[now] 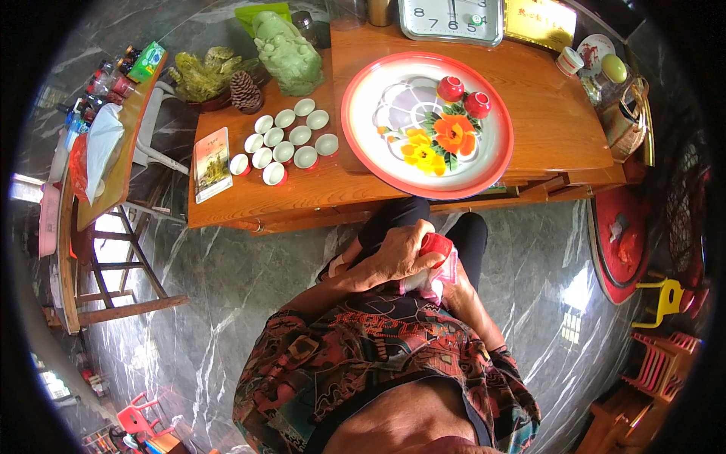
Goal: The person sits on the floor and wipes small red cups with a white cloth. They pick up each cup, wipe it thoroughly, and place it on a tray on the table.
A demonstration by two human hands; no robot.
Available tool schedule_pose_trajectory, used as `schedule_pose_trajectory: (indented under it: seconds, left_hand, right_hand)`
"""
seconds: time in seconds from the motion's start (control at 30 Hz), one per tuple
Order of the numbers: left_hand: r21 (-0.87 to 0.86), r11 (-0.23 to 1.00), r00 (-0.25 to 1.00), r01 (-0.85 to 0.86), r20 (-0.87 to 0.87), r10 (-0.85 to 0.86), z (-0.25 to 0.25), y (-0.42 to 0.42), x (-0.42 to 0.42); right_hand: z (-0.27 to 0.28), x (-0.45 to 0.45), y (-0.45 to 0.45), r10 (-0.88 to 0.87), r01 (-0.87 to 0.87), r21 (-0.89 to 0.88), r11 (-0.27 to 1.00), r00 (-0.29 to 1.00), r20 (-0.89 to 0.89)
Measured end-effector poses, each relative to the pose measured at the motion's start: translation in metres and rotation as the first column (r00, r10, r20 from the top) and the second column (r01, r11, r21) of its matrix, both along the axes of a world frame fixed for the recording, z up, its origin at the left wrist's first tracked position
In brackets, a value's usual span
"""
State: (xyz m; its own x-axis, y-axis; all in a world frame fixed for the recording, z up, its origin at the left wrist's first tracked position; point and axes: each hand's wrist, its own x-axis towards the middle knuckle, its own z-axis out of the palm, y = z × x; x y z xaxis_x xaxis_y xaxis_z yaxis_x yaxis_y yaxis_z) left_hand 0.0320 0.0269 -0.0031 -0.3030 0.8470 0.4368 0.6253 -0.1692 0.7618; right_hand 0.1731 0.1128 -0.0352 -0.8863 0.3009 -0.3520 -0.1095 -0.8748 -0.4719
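Observation:
My left hand [404,249] grips a small red cup [436,248] above my lap, thumb and fingers around it. Against the cup's lower side lies a pink-and-white cloth [434,282], with my right hand [458,286] behind it; the cloth and cup hide most of that hand's fingers. On the wooden table ahead, a large red-rimmed enamel tray [363,156] with painted flowers bears two upturned red cups [451,89] near its upper right. Several small cups [283,151], white inside and red outside, stand mouth up in rows left of the tray.
A booklet [212,164], a pine cone [246,92] and a green carved figure [286,54] stand or lie at the table's left. A square clock [452,20] is behind the tray. At the right are a white cup [569,61] and a bag [624,127].

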Motion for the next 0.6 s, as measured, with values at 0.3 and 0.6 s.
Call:
schedule_pose_trajectory:
  seconds: [0.3, 0.6]
  left_hand:
    - [-0.275, 0.96, 0.95, 0.048, 0.308, 0.041, -0.011, -0.001, 0.002]
    - [-0.299, 0.954, 0.924, 0.019, 0.371, 0.098, 0.0, 0.0, 0.003]
  right_hand:
    - [0.006, -0.009, 0.028, -0.302, -0.171, 0.964, -0.203, 0.948, 0.105]
    - [0.045, -0.029, 0.022, -0.341, -0.136, 0.909, -0.395, 0.94, -0.007]
